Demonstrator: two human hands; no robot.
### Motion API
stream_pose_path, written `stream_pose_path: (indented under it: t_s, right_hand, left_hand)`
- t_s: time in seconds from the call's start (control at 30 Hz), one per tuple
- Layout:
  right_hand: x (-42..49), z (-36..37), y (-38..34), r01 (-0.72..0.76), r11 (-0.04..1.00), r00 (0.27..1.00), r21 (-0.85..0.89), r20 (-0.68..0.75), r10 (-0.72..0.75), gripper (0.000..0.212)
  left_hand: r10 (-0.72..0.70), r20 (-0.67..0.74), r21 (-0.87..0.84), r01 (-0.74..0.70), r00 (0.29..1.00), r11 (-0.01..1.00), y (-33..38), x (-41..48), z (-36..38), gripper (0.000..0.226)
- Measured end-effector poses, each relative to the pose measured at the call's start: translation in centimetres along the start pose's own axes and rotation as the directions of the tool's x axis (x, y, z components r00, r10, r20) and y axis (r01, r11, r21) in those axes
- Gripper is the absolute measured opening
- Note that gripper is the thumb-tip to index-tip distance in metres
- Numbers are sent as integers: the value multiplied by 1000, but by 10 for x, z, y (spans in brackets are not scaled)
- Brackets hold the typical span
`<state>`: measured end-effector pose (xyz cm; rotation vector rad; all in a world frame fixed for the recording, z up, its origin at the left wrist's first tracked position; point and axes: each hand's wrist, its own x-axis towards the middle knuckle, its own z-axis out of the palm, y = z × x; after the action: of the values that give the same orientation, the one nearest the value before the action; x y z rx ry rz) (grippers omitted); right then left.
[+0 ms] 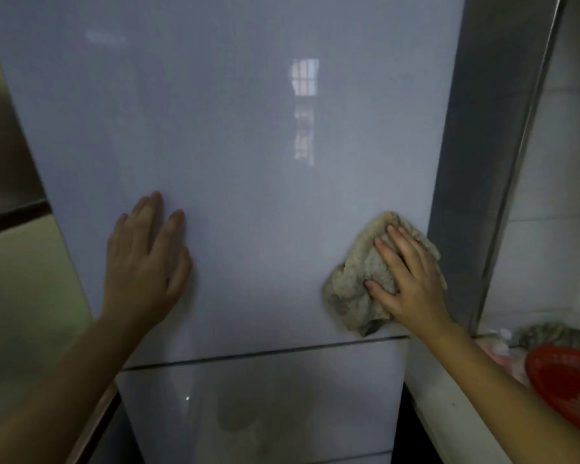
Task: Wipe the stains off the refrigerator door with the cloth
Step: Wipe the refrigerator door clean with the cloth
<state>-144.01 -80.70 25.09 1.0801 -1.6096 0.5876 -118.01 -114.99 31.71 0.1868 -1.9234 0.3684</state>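
Note:
The glossy pale grey refrigerator door [248, 145] fills the middle of the view and reflects a window. My right hand [411, 279] presses a crumpled beige cloth [352, 286] flat against the door's lower right part, close to its right edge. My left hand [144, 259] lies flat on the door at the lower left, fingers spread, holding nothing. A dark seam [265, 353] below both hands separates this door from a lower door panel [265, 406]. No distinct stains show on the upper door; the lower panel carries dim smudges or reflections.
A grey side panel [482, 162] and metal strip border the door on the right, with white tiled wall [563, 195] beyond. A red plastic basket [570, 383] sits on a white ledge at the lower right. A beige cabinet surface [21, 279] stands to the left.

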Motion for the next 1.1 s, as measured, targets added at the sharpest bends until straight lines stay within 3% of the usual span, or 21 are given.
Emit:
stream_pose_path:
  t_s: [0.33, 0.5, 0.83, 1.1]
  right_hand:
    - [224, -40, -13, 85, 973, 987, 214, -149, -53, 59]
    - [306, -36, -32, 190, 968, 961, 163, -230, -151, 48]
    - [383, -21, -101, 147, 980, 947, 133, -306, -100, 61]
    - [414, -10, -119, 350, 936, 912, 38, -243, -331, 54]
  left_hand:
    - [-106, -71, 47, 109, 992, 993, -36, 127, -53, 52]
    - [-89, -80, 116, 98, 993, 988, -67, 153, -72, 52]
    - [-50, -123, 105, 63, 991, 992, -113, 162, -70, 52]
    - [-32, -199, 38, 40, 980, 998, -119, 154, -54, 51]
